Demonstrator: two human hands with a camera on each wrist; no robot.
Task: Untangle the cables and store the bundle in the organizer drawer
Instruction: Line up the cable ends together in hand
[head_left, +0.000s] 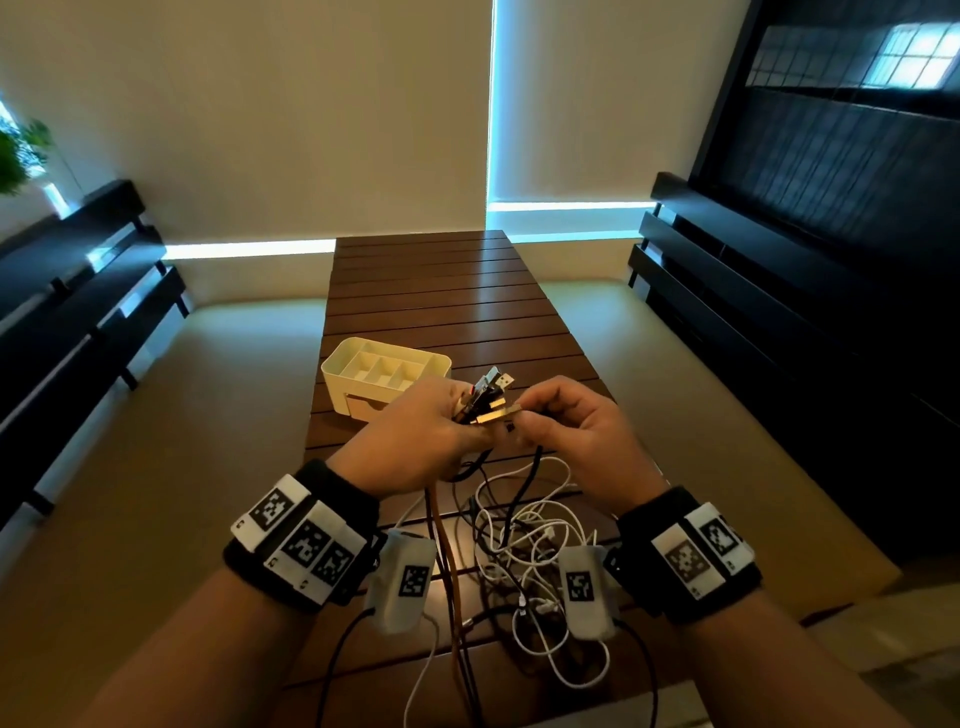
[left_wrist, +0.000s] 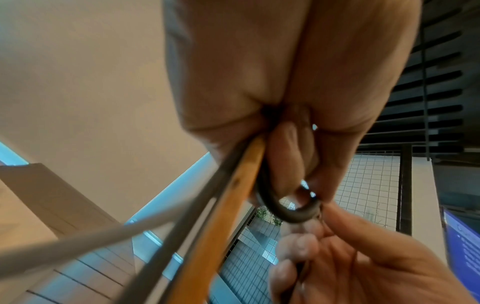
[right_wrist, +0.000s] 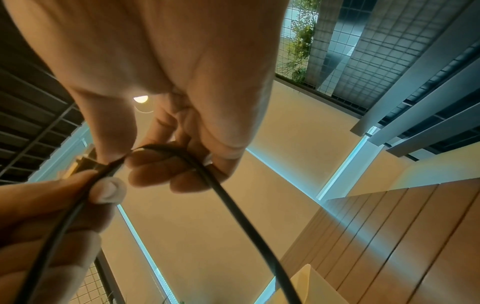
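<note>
My left hand (head_left: 447, 415) grips a cluster of USB plugs (head_left: 488, 397) gathered above the table, their cables hanging down. An orange cable (left_wrist: 233, 197) and a dark looped cable (left_wrist: 285, 214) run through that fist in the left wrist view. My right hand (head_left: 540, 415) pinches one plug end at the cluster; a black cable (right_wrist: 233, 205) passes under its curled fingers. A tangle of white, black and brown cables (head_left: 524, 545) lies on the table below both hands. The cream organizer (head_left: 384, 371) stands just beyond my left hand; its drawer front (head_left: 363, 408) looks slightly ajar.
The dark slatted wooden table (head_left: 431, 291) stretches away from me. Black benches (head_left: 88, 291) stand along the left and dark slatted benches (head_left: 753, 270) along the right. Cables trail off the near table edge (head_left: 441, 675).
</note>
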